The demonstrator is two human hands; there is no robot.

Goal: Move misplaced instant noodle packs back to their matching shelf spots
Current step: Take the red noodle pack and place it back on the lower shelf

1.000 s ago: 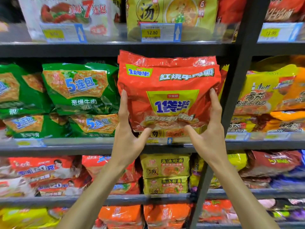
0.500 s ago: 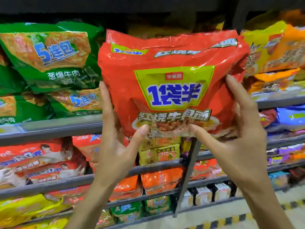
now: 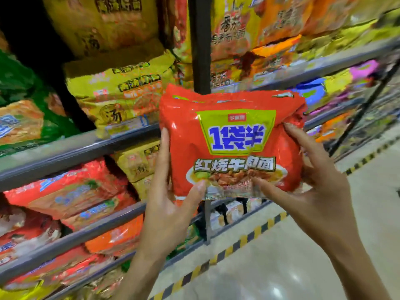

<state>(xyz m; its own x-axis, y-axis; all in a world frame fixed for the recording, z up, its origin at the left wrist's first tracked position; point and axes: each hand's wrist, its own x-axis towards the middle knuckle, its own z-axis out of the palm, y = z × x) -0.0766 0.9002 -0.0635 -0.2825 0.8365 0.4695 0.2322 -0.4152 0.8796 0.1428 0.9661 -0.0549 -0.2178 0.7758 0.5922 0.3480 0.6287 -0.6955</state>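
In front of the shelving point(image 3: 75, 146), mid-view, the red braised-beef noodle multipack point(image 3: 233, 144) is held clear of every shelf. The left hand point(image 3: 168, 208) grips its 7 o'clock corner, the right hand point(image 3: 320, 191) its 4 o'clock edge. It looks pulled out but not yet rehomed. Compared with a second ago, it no longer sits fronting the yellow soup-noodle packs point(image 3: 121, 100) at 10 o'clock.
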